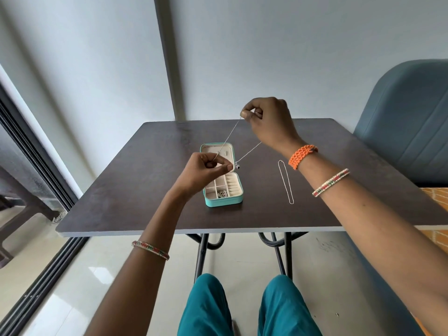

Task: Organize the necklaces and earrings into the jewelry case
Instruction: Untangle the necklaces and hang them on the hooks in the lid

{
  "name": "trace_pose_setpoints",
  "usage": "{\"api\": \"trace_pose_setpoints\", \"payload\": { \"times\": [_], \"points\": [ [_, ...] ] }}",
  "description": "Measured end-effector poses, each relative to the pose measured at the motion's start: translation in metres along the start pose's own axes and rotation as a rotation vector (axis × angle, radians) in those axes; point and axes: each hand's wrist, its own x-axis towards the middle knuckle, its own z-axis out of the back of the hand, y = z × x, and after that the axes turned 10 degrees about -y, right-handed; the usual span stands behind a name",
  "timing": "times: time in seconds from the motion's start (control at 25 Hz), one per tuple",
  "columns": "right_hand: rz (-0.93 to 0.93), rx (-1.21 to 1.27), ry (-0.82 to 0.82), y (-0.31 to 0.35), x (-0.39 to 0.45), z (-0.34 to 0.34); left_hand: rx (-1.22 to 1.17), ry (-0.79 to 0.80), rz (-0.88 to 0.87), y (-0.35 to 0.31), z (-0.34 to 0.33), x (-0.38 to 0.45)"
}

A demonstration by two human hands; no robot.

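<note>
I have a thin pendant necklace (230, 138) strung between my two hands, both pinching it. My right hand (269, 120) nips one end high up, over the far part of the bench (145, 190); my left hand (206, 169) nips the chain lower and nearer to me, just above the open jewelry case (224, 201). So the chain's long axis slopes from far-right and high down to near-left and low, with a second strand sagging back to the pendant (237, 166), which hangs just right of my left fingers, over the case's hinge line.

The case lies directly under my left hand, which is the nearer one. Its lid lies open toward the far edge and its divided tray toward me, with small jewelry (222, 194) in a near compartment. I judge lowering the chain is mostly a downward move.

A second chain (286, 181) lies stretched on the bench right of the case, running near-to-far, under my right forearm.

The bench is dark, matt and flat. A blue chair (407, 117) stands at its far-right corner, with pale walls behind and glossy floor tiles below.
</note>
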Motion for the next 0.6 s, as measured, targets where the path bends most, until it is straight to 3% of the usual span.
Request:
{"api": "trace_pose_setpoints", "payload": {
  "times": [0.24,0.32,0.48,0.6],
  "points": [
    [-0.327,0.079,0.149,-0.032,-0.024,-0.013,0.253,-0.006,-0.213,-0.038,0.028,0.026],
    [-0.470,0.265,0.185,-0.033,-0.030,-0.015,0.323,0.049,-0.280,-0.056,0.037,0.031],
    [-0.708,0.698,0.145,-0.033,-0.035,-0.010,0.408,0.117,-0.202,-0.081,0.054,0.039],
    [-0.886,1.134,0.119,-0.034,-0.036,-0.006,0.065,0.131,-0.133,-0.083,0.054,0.039]
  ]
}}
